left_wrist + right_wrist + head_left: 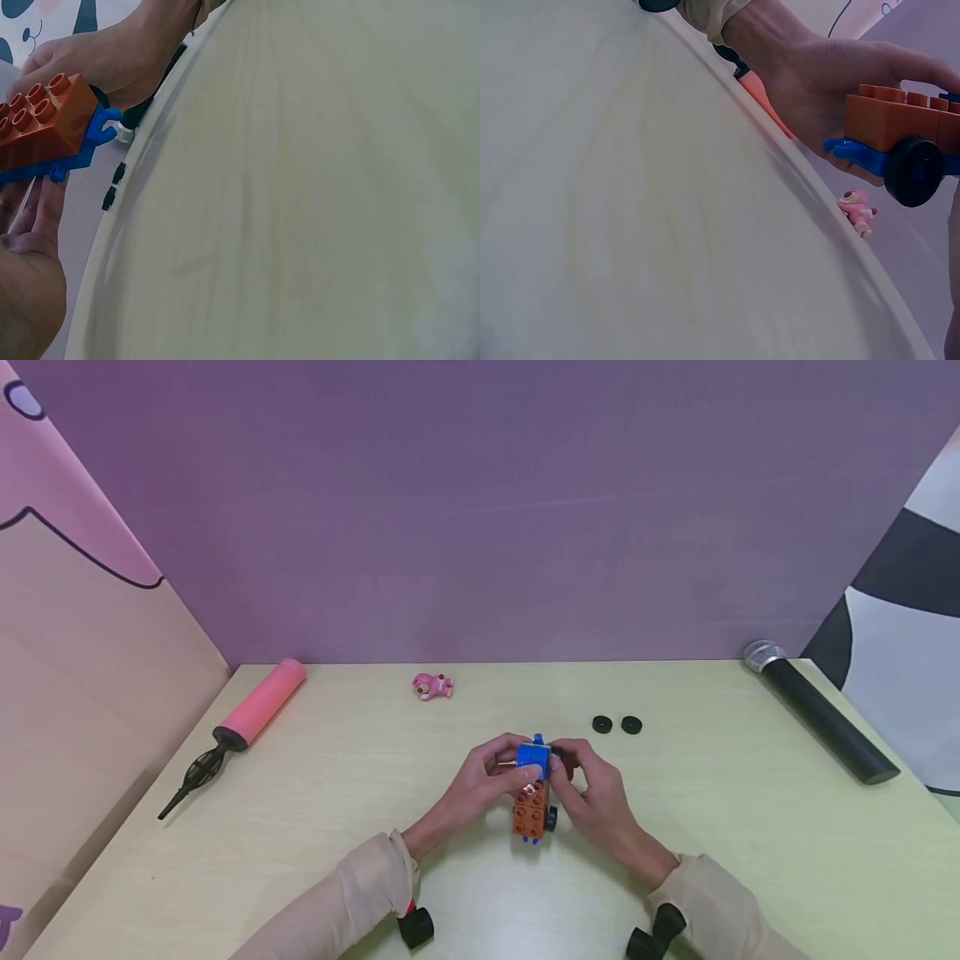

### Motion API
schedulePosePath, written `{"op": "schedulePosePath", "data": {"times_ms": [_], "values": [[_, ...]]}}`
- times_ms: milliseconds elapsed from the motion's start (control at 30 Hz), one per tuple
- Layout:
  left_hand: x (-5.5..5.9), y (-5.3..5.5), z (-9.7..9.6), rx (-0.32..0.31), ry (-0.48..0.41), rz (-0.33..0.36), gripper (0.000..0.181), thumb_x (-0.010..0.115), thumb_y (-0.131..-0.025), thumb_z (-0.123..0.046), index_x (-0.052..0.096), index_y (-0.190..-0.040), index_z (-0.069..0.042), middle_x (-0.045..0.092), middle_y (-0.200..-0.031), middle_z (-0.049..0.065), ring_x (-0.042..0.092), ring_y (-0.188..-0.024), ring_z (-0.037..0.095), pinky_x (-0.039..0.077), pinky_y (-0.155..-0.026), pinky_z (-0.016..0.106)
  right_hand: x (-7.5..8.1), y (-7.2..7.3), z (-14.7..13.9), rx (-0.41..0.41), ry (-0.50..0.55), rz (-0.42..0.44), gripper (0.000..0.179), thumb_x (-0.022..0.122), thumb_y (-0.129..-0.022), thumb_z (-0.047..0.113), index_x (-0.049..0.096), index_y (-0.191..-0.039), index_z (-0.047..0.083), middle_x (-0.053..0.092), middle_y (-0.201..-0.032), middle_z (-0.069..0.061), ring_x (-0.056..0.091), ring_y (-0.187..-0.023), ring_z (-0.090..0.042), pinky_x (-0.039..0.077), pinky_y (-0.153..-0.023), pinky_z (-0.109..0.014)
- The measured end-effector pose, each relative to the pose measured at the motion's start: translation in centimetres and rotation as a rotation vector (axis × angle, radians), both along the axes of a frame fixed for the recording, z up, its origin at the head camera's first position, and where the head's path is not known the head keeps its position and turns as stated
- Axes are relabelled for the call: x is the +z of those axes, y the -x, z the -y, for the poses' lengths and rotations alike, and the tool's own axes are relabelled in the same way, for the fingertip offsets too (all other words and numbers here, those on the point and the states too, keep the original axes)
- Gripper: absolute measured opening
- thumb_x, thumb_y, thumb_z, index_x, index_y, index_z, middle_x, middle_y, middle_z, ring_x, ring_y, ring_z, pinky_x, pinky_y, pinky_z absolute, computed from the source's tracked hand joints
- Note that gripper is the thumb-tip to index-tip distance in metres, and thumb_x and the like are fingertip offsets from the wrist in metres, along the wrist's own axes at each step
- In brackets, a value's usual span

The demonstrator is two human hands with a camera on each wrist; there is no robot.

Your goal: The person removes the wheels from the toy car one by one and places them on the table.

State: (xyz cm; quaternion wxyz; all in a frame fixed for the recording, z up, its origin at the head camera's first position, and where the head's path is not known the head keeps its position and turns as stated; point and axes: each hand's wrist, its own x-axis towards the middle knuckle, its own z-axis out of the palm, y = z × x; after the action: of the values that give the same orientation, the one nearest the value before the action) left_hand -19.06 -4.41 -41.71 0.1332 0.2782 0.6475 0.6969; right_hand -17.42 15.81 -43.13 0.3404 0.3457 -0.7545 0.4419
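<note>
1. While both hands meet near the middle of the table (315,877), a toy vehicle (529,814) is held between them, its studded face turned up.
2. Left hand (487,774): clamped on the toy vehicle at its far end, thumb against the blue block (530,757).
3. Right hand (598,789): thumb and fingers pinched together at the vehicle's right flank, on a small dark part (557,750) mostly hidden by the fingers.
4. Vehicle load: a blue base (866,156) bearing orange studded bricks (45,124), with the blue block at the far end.
5. Mounted wheel (915,171): one, black, on the right side at the end nearer the person.
6. Loose wheels: two, black, flat on the table beyond the right hand, left one (602,724) and right one (632,725) side by side, just apart.
7. Pink bear figure (432,686): lying near the table's far edge.
8. Hand pump (258,706): pink barrel, black nozzle, at the table's left side.
9. Microphone (825,718): black handle, silver mesh head, along the table's right edge.
</note>
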Motion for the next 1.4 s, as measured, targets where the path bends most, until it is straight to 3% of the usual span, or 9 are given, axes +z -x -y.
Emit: {"op": "schedulePosePath", "data": {"times_ms": [167,400,567,667,800,1133,1200,1400], "values": [[0.05,-0.10,0.01,-0.005,0.002,-0.014,0.052,0.067,-0.101,-0.038,0.057,-0.134,0.001,0.070,-0.121,0.017,0.068,-0.095,0.020,0.056,-0.087,0.033,0.12,0.06,-0.06,-0.023,-0.040,-0.022,0.021,0.054,-0.103,0.011,0.059,-0.111,-0.008,0.064,-0.087,-0.006,0.056,-0.072,-0.015,0.047,-0.065,-0.017],[0.00,-0.07,0.13,-0.008,0.014,-0.014,0.053,0.067,-0.100,-0.038,0.057,-0.134,0.001,0.070,-0.122,0.017,0.068,-0.098,0.021,0.056,-0.090,0.035,0.27,0.09,-0.02,-0.072,-0.090,-0.053,0.043,0.044,-0.111,0.033,0.058,-0.107,-0.008,0.061,-0.086,-0.006,0.053,-0.070,-0.014,0.045,-0.063,-0.017],[-0.05,0.04,0.20,-0.010,-0.003,-0.024,0.057,0.067,-0.100,-0.041,0.056,-0.134,0.003,0.069,-0.122,0.018,0.069,-0.096,0.020,0.057,-0.086,0.034,0.21,-0.10,0.10,-0.001,0.001,0.038,0.019,0.054,-0.104,0.007,0.058,-0.115,-0.007,0.068,-0.092,-0.008,0.060,-0.076,-0.014,0.049,-0.072,-0.016],[-0.06,0.11,0.31,-0.005,-0.007,-0.030,0.057,0.067,-0.100,-0.041,0.056,-0.135,0.003,0.070,-0.123,0.018,0.069,-0.096,0.020,0.057,-0.085,0.032,0.14,-0.36,0.21,0.073,0.083,0.144,0.024,0.056,-0.096,-0.012,0.058,-0.120,-0.007,0.070,-0.097,-0.012,0.066,-0.083,-0.012,0.054,-0.078,-0.017],[-0.10,0.16,0.37,-0.008,-0.015,-0.034,0.055,0.067,-0.101,-0.039,0.056,-0.135,0.003,0.070,-0.122,0.019,0.069,-0.096,0.020,0.057,-0.085,0.032,-0.02,-0.52,0.25,0.123,0.124,0.213,0.028,0.056,-0.095,-0.019,0.058,-0.120,-0.007,0.069,-0.099,-0.015,0.067,-0.086,-0.010,0.057,-0.078,-0.019],[0.06,0.08,0.26,-0.028,0.014,-0.049,0.057,0.068,-0.099,-0.042,0.058,-0.133,0.003,0.070,-0.119,0.015,0.068,-0.097,0.018,0.056,-0.090,0.035,0.35,-0.28,-0.21,0.056,0.064,0.089,0.023,0.060,-0.085,-0.014,0.061,-0.106,-0.004,0.069,-0.084,-0.007,0.058,-0.070,-0.012,0.047,-0.060,-0.022],[0.08,0.08,0.27,-0.029,0.018,-0.052,0.058,0.069,-0.098,-0.043,0.059,-0.132,0.003,0.069,-0.117,0.013,0.068,-0.097,0.017,0.056,-0.090,0.035,0.46,-0.26,-0.32,0.046,0.058,0.071,0.018,0.060,-0.087,-0.011,0.061,-0.103,-0.004,0.067,-0.080,-0.007,0.056,-0.069,-0.012,0.045,-0.058,-0.023],[-0.03,0.05,0.46,-0.006,0.007,-0.038,0.060,0.068,-0.099,-0.044,0.058,-0.135,0.003,0.070,-0.121,0.017,0.069,-0.100,0.019,0.056,-0.091,0.036,0.63,-0.32,-0.09,0.023,0.048,0.119,0.024,0.058,-0.095,-0.015,0.065,-0.115,-0.004,0.066,-0.085,-0.007,0.058,-0.073,-0.013,0.046,-0.066,-0.018]]}}
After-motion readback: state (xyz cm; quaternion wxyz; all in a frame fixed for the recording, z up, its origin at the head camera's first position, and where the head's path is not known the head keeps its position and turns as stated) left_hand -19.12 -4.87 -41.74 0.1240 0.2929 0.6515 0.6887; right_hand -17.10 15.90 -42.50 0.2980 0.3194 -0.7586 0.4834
